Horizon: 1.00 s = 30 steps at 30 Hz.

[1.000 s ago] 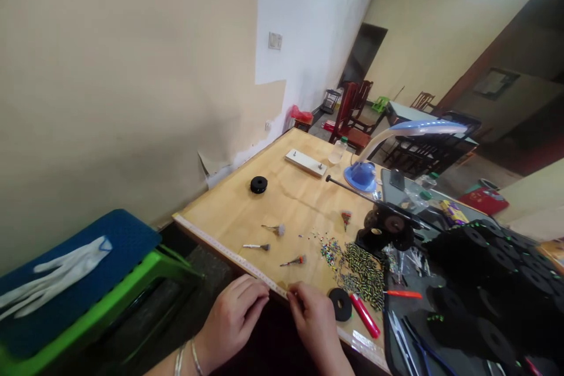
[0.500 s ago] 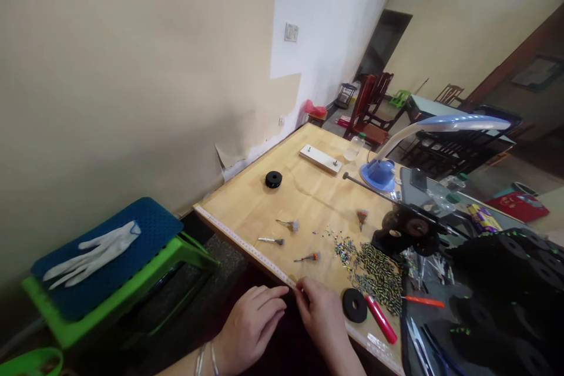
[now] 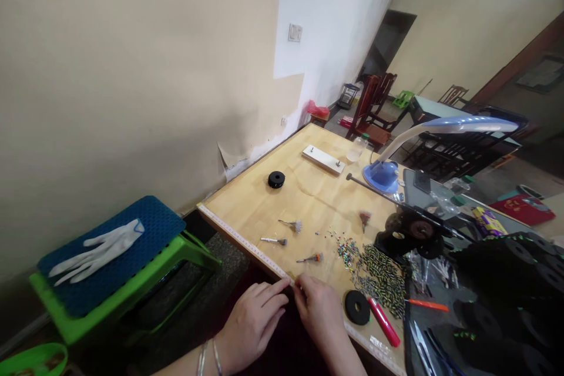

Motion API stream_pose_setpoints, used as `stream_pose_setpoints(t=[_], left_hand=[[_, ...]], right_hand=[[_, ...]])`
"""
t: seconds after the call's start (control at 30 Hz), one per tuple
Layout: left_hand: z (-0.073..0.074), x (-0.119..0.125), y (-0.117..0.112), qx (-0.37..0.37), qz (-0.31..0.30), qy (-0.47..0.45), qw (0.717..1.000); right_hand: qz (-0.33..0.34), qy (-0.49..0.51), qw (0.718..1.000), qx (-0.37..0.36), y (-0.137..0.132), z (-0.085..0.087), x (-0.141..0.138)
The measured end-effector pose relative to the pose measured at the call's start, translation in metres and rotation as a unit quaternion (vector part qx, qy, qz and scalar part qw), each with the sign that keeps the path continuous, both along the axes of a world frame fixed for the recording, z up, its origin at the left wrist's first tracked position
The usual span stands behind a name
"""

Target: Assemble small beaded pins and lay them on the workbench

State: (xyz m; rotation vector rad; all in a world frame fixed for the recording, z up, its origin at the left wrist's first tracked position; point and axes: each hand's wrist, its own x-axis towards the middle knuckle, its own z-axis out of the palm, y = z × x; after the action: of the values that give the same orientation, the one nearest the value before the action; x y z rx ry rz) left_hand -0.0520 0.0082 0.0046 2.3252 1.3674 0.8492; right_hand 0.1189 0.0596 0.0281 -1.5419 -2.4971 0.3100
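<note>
At the near table edge my left hand and my right hand meet almost fingertip to fingertip. My left hand's fingers are bent together, the index reaching furthest; its thumb is hidden. Thumb and index of my right hand are pinched. Whatever lies between the fingertips is too small or covered to make out. A printed measuring tape runs along the edge beneath them. Just beyond lie small brush-like pieces: one orange-tipped, one white-handled, one pale. A black ring and a red tube are right of my right hand.
Small striped pieces and coloured beads are heaped on the wooden table. A black clamp-like device, blue lamp and tweezers stand or lie at right. A glove rests on a green stool.
The view has shifted slightly, so the table appears a little further right. Both hands keep nearly the same pose at the table edge.
</note>
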Motion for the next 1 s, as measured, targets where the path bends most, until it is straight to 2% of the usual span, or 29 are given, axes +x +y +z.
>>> stream_pose_setpoints(t=[0.2, 0.47, 0.57, 0.7, 0.83, 1.0], left_hand=[[-0.002, -0.001, 0.002, 0.003, 0.014, 0.023, 1.000], [0.006, 0.009, 0.000, -0.001, 0.035, 0.135, 0.990], [0.009, 0.015, 0.000, 0.000, 0.044, 0.180, 0.983], [0.006, 0.020, 0.000, 0.007, 0.054, 0.208, 0.977], [0.002, 0.024, -0.002, 0.002, 0.056, 0.254, 0.965], [0.007, 0.029, -0.002, -0.007, 0.053, 0.291, 0.955]], right_hand=[[0.006, -0.014, 1.000, 0.007, 0.002, 0.001, -0.002], [-0.018, 0.025, 0.999, -0.034, -0.001, 0.003, 0.005], [-0.033, 0.054, 0.996, -0.065, -0.004, 0.009, 0.015], [-0.050, 0.082, 0.991, -0.095, -0.008, 0.017, 0.031], [-0.050, 0.089, 0.988, -0.118, -0.012, 0.023, 0.044], [-0.037, 0.078, 0.986, -0.141, -0.013, 0.035, 0.055]])
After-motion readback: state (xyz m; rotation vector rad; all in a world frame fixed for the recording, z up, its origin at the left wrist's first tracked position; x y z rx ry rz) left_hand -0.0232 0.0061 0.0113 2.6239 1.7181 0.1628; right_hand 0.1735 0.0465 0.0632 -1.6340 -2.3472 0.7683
